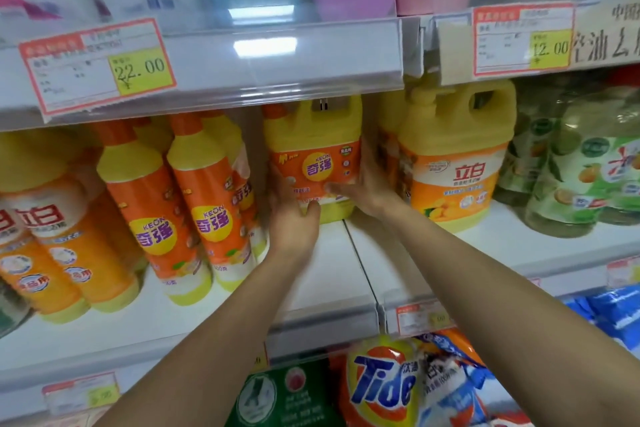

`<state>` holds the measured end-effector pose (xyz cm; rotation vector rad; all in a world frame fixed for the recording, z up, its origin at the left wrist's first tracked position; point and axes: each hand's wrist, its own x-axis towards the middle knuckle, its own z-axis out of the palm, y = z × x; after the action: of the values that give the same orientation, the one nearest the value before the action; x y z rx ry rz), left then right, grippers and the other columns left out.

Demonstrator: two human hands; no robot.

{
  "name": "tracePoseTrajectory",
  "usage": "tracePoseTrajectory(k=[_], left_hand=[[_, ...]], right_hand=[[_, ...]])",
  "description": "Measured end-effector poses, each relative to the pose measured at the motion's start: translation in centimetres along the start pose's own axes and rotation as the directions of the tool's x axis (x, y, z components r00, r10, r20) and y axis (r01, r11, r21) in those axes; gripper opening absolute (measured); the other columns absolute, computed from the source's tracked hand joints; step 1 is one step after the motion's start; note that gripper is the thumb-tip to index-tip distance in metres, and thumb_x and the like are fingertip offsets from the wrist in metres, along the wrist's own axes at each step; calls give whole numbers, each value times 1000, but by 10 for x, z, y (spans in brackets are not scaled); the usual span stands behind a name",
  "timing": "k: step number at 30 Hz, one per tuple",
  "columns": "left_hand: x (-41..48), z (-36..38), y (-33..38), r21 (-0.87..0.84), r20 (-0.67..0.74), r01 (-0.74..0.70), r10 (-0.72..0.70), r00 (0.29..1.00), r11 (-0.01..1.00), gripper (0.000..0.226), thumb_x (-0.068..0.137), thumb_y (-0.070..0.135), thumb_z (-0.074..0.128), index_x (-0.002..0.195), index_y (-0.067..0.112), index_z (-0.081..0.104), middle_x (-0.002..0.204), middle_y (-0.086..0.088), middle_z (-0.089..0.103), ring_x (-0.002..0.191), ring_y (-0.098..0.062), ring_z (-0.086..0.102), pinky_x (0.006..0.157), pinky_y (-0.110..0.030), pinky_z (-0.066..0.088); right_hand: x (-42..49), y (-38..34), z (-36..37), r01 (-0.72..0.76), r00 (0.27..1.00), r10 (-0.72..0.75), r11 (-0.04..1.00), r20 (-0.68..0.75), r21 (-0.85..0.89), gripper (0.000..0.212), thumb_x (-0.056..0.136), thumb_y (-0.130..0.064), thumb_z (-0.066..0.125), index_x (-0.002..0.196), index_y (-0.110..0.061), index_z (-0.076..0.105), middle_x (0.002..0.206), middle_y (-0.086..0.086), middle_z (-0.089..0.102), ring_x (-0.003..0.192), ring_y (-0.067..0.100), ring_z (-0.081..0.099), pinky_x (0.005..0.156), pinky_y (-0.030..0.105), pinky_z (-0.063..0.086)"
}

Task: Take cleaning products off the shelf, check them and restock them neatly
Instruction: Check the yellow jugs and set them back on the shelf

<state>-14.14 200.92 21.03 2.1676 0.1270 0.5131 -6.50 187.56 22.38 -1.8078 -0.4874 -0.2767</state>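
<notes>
Head view shows the yellow jug with the orange KEON label standing upright on the middle shelf, straight ahead of both arms and set back from the front edge. Its long axis is vertical, and its handle and top are tucked behind the clear price rail of the shelf above. The left hand grips the jug low on its left side, thumb at the bottom of the front. The right hand grips its lower right side, thumb laid across the label. Neither hand is nearer than the other, since the jug sits squarely between them. Any move outward probably has to come toward the person and slightly down, because the rail overhangs the top. The jug is opaque, so its fill cannot be told. Just left of it lean the tall orange bottles of the same brand, the nearest almost against the left hand. Just right stands a second yellow jug, close to the right wrist, also opaque. Farther right, the green bottles are translucent and look filled with pale liquid. Below the shelf lies a Tide bag.
</notes>
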Motion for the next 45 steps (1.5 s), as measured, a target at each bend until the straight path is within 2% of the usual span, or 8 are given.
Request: tracePoseTrajectory(k=[8, 14, 20, 23, 27, 37, 42, 45], left_hand=[[-55, -32, 0, 44, 116, -144, 138, 984, 989, 45, 95, 21, 53, 139, 17, 48, 134, -6, 53, 122, -23, 51, 104, -37, 42], [-175, -115, -43, 135, -80, -449, 462, 883, 883, 19, 93, 17, 53, 107, 20, 65, 92, 16, 59, 77, 0, 56, 66, -8, 41], [-281, -171, -181, 228, 148, -62, 29, 989, 972, 17, 88, 42, 48, 97, 55, 54, 88, 19, 57, 76, 1, 56, 60, -12, 40], [-315, -183, -238, 226, 312, 271, -333, 890, 936, 33, 93, 35, 62, 100, 66, 55, 110, 18, 62, 94, -2, 61, 75, -18, 48], [-326, -187, -266, 215, 404, 403, -457, 793, 890, 25, 94, 27, 62, 106, 47, 55, 114, 16, 66, 96, -6, 67, 90, -26, 52], [-331, -197, -275, 59, 368, 456, -444, 817, 888, 38, 88, 25, 69, 117, 44, 53, 123, 2, 65, 94, -11, 68, 74, -13, 50], [-320, -207, -251, -132, 386, 456, -379, 841, 880, 109, 38, 76, 81, 134, 42, 42, 126, 15, 58, 114, -10, 57, 88, -26, 49], [-309, -197, -218, -188, 372, 331, -244, 895, 925, 102, 37, 76, 82, 128, 45, 48, 118, 21, 66, 111, -4, 61, 93, -29, 50]], right_hand=[[-33, -9, 12, -2, 985, -44, 964, -166, -267, 89, 82, -34, 73, 151, -8, 25, 151, 15, 38, 140, 30, 35, 117, 41, 28], [-180, -81, 45, 270, 958, -265, 963, -105, 29, 17, 96, -17, 58, 113, -14, 61, 107, 2, 67, 100, 14, 66, 88, 30, 54], [-306, -36, 145, 85, 745, 56, 981, 664, -177, 50, 84, -49, 51, 110, -10, 67, 106, 6, 65, 91, 14, 60, 79, 30, 50], [-342, 3, 183, 129, 565, 283, 897, 775, -422, 59, 91, -47, 56, 142, -19, 45, 144, 6, 45, 127, 23, 47, 95, 31, 36], [-362, 24, 208, 95, 518, 378, 866, 767, -491, 68, 94, -46, 55, 149, -12, 35, 153, 12, 37, 139, 29, 35, 114, 42, 30], [-350, 12, 226, 60, 658, 401, 816, 638, -574, 52, 93, -44, 61, 136, -14, 53, 138, 3, 45, 121, 25, 53, 101, 37, 44], [-309, -49, 178, 146, 779, 236, 833, 581, -534, 46, 90, -55, 58, 121, -21, 63, 134, -13, 47, 114, 10, 53, 92, 31, 45], [-297, -84, 138, 143, 839, 117, 895, 532, -422, 49, 85, -65, 56, 112, -25, 67, 128, -18, 50, 110, 4, 53, 89, 33, 48]])
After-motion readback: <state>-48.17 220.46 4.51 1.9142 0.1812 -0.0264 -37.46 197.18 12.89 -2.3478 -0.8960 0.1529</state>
